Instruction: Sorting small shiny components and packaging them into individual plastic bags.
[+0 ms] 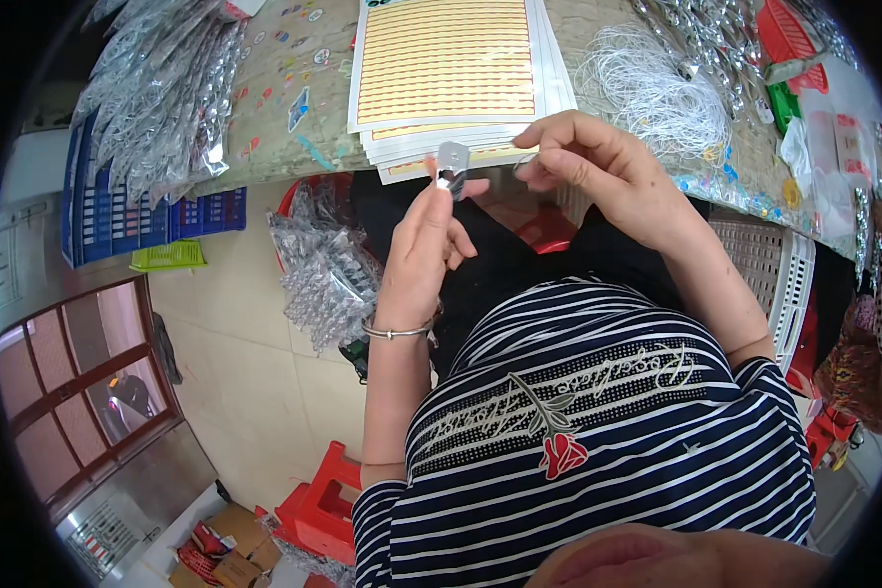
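Note:
My left hand [423, 240], wearing a bracelet at the wrist, pinches a small silvery flat piece [454, 155] with a little hole near its top. The piece stands upright above the fingertips, just off the table's near edge. To its right, my right hand [612, 176] is closed in a pinch, thumb against forefinger. A small dark bit shows at those fingertips, too little to name. Behind both hands lies a stack of sheets [446, 64] with yellow and red rows, overhanging the table edge. Beside the right hand is a tangled bundle of thin white cords [657, 93].
Silvery packets [162, 98] are heaped at the table's left, above a blue crate [118, 211]. More silvery pieces [323, 260] fill a red container below. A white basket [789, 284] stands at my right, a red stool [323, 505] on the floor. Loose stickers dot the table [274, 78].

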Action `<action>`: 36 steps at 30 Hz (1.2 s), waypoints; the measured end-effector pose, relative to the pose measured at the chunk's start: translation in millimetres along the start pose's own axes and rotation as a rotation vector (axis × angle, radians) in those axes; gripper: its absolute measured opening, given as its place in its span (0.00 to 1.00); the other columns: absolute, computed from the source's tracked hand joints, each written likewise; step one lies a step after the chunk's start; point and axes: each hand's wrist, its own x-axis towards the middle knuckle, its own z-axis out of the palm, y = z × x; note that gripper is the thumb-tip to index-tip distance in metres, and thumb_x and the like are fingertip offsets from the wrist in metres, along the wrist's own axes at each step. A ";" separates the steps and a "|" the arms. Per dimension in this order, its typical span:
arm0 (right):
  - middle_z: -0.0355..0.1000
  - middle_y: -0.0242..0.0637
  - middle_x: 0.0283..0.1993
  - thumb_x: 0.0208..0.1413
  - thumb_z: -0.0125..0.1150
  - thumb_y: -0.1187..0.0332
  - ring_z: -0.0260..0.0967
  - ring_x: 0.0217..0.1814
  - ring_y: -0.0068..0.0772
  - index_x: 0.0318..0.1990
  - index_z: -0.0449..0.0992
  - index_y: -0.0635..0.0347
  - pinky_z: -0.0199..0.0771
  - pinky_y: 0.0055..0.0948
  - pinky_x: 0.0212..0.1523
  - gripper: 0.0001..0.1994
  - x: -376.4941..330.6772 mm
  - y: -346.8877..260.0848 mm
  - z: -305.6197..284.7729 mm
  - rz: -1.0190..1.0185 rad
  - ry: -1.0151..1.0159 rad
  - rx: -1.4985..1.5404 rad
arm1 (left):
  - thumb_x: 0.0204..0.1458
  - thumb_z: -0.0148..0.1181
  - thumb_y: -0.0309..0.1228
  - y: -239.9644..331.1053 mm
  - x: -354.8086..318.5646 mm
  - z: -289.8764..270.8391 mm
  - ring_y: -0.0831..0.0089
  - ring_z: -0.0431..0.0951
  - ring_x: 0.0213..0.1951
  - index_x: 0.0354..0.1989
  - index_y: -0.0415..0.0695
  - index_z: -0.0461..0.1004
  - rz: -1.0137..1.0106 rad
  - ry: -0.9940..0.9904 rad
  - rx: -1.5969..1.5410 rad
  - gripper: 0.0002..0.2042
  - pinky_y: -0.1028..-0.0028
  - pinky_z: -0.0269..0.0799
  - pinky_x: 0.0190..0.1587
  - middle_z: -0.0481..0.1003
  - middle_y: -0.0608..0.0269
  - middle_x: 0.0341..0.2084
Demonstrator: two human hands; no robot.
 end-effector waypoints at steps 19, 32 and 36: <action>0.76 0.33 0.42 0.63 0.52 0.69 0.71 0.39 0.15 0.44 0.74 0.59 0.72 0.16 0.36 0.07 1.3 -8.3 27.0 0.250 -0.415 0.060 | 0.62 0.47 0.31 -15.9 -12.4 12.9 0.89 0.67 0.21 0.63 0.42 0.61 -0.248 -0.630 0.205 0.21 0.90 0.58 0.18 0.78 0.62 0.30; 0.74 0.43 0.30 0.59 0.52 0.66 0.73 0.34 0.48 0.36 0.74 0.59 0.72 0.39 0.36 0.08 -34.7 111.1 -24.7 0.190 -0.218 -0.898 | 0.61 0.48 0.30 -27.4 -15.0 -25.1 0.85 0.68 0.23 0.64 0.41 0.61 -0.120 -0.025 0.373 0.22 0.84 0.65 0.23 0.79 0.65 0.32; 0.73 0.43 0.35 0.55 0.56 0.69 0.71 0.39 0.48 0.36 0.74 0.58 0.72 0.40 0.38 0.05 -35.6 75.6 -13.5 -0.087 -0.111 -0.773 | 0.61 0.49 0.30 -28.1 -10.9 -4.3 0.86 0.70 0.27 0.62 0.46 0.65 0.010 0.020 0.320 0.20 0.84 0.68 0.26 0.78 0.66 0.33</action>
